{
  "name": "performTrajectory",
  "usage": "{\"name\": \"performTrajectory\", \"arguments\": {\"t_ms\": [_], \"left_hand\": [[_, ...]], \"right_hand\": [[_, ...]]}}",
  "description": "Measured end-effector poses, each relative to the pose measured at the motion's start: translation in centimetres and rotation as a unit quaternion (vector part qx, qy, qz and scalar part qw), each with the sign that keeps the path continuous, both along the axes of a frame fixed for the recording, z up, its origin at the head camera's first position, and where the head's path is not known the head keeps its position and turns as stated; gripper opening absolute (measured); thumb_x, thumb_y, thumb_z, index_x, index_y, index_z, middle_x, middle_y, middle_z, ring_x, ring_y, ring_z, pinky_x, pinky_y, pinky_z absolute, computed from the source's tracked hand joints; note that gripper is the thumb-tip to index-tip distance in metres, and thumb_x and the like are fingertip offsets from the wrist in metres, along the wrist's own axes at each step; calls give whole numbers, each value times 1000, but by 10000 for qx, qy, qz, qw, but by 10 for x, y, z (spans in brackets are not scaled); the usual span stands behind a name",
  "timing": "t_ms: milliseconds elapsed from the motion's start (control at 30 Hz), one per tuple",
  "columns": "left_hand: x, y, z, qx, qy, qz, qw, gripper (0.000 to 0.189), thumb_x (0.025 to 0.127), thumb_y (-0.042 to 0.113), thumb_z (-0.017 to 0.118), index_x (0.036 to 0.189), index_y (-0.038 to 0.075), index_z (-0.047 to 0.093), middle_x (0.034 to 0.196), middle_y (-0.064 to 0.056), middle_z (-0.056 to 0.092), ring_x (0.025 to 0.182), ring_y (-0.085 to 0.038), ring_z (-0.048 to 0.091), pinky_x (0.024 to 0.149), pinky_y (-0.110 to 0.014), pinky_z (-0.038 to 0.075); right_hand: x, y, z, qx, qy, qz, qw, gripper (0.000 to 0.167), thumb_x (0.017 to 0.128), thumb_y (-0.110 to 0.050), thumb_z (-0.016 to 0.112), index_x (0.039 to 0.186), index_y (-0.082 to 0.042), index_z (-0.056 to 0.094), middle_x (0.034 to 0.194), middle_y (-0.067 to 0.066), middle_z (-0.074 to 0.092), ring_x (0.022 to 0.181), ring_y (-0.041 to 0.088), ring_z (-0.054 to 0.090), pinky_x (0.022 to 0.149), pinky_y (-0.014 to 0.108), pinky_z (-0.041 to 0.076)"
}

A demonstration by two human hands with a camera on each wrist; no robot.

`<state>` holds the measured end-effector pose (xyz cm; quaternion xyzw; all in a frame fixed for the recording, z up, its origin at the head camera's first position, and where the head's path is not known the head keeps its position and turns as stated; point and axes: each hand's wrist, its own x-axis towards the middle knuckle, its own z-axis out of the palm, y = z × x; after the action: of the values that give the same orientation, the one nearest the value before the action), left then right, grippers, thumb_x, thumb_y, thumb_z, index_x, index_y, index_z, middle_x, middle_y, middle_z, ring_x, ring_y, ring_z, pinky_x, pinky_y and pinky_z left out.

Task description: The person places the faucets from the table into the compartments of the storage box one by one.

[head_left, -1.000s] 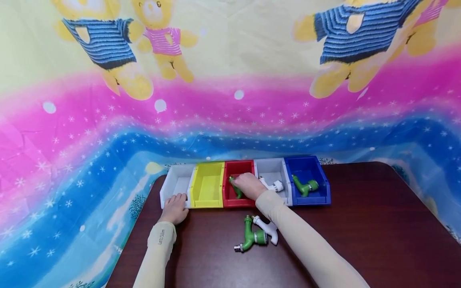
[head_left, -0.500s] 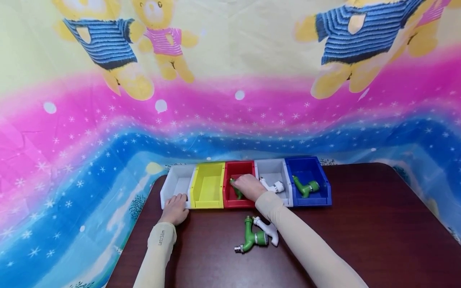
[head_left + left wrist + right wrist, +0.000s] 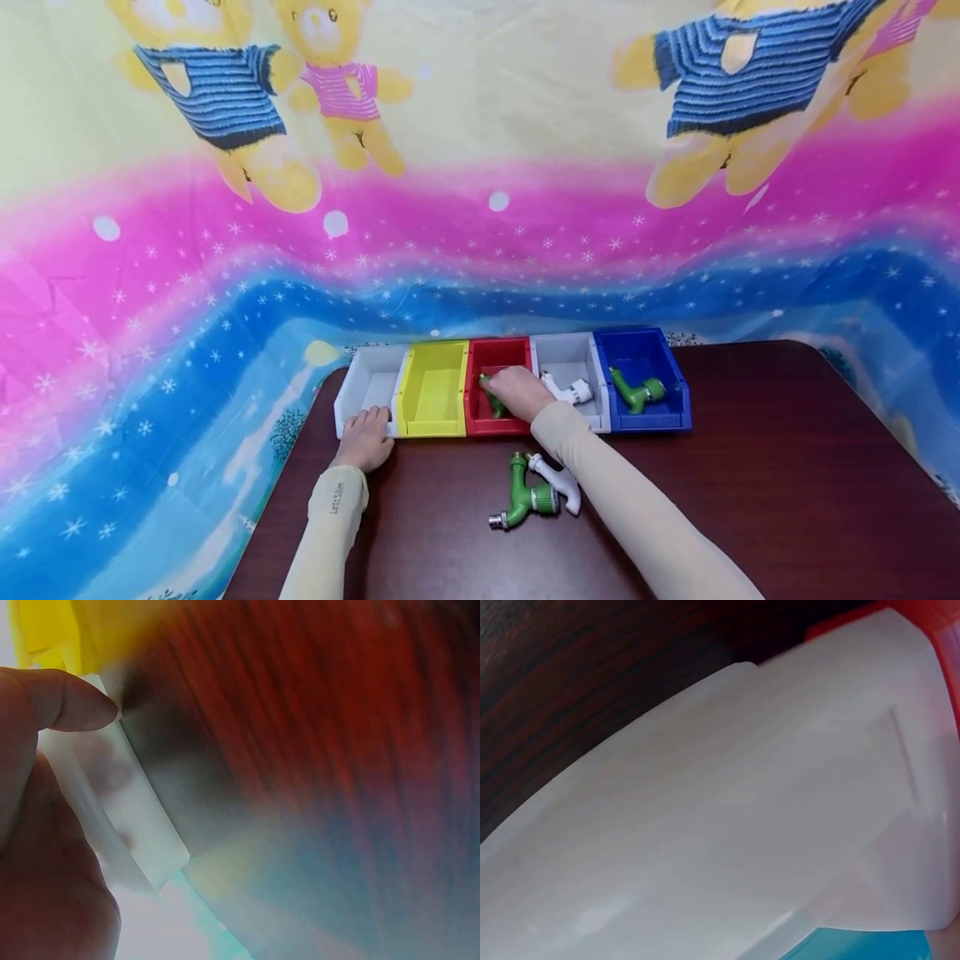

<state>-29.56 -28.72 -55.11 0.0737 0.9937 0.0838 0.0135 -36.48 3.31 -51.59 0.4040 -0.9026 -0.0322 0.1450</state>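
My left hand (image 3: 365, 439) grips the front wall of the white bin (image 3: 347, 407) at the left end of the row. In the left wrist view its thumb (image 3: 79, 701) lies against the outside, and dark finger shapes show through the wall. My right hand (image 3: 519, 390) reaches down into the red bin (image 3: 498, 428) and holds a green tap (image 3: 492, 402); the back of the hand hides most fingers and part of the tap. On the table before the bins lie a green tap (image 3: 519, 500) and a white tap (image 3: 558, 482), close together.
Between the white and red bins stands a yellow bin (image 3: 433, 400). Right of the red one, a grey bin (image 3: 566, 343) holds a white tap (image 3: 573, 389), and a blue bin (image 3: 637, 342) holds a green tap (image 3: 636, 392). A patterned cloth (image 3: 480, 250) hangs behind the brown table (image 3: 750, 467).
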Motion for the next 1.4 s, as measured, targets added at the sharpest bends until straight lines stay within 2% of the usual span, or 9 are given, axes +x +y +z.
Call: {"name": "performTrajectory", "arguments": {"t_ms": [233,367,867,1133,1400], "left_hand": [[1,1,2,37,-8,55,10000,33,92,11,59,122,0,54,115,-17,58,109,-37,51,107,-63,36],[0,-1,-1,-35,34,16,10000,31,93,13,58,122,2,54,117,-16,57,111,-37,51,107,-62,36],[-2,-2,-3,-21,96,-44,9999,31,92,14,59,120,3,54,115,-15,58,110,-36,52,107,-62,37],[-2,-2,-3,-28,33,-29,10000,31,92,15,60,120,3,54,115,-15,58,110,-35,51,106,-62,37],[-1,0,0,-30,18,5,10000,32,92,14,59,121,2,53,115,-16,57,110,-37,50,107,-62,36]], "right_hand": [[-1,-2,-3,-60,-197,-23,9998,25,89,4,70,103,-17,73,79,1,72,74,18,71,76,34,60],[-2,-2,-2,-160,-339,-24,9993,25,88,5,69,101,-16,71,80,2,71,74,19,71,76,35,60],[-2,-1,2,-391,-948,-22,9947,23,90,4,70,106,-13,73,73,2,65,73,19,69,75,35,59],[-3,-1,1,-438,-996,52,9941,20,89,6,69,97,-12,71,67,0,61,69,17,66,70,33,56],[-5,-1,1,-489,-1053,68,9932,20,87,6,70,97,-12,71,68,-1,61,70,17,66,71,33,56]]}}
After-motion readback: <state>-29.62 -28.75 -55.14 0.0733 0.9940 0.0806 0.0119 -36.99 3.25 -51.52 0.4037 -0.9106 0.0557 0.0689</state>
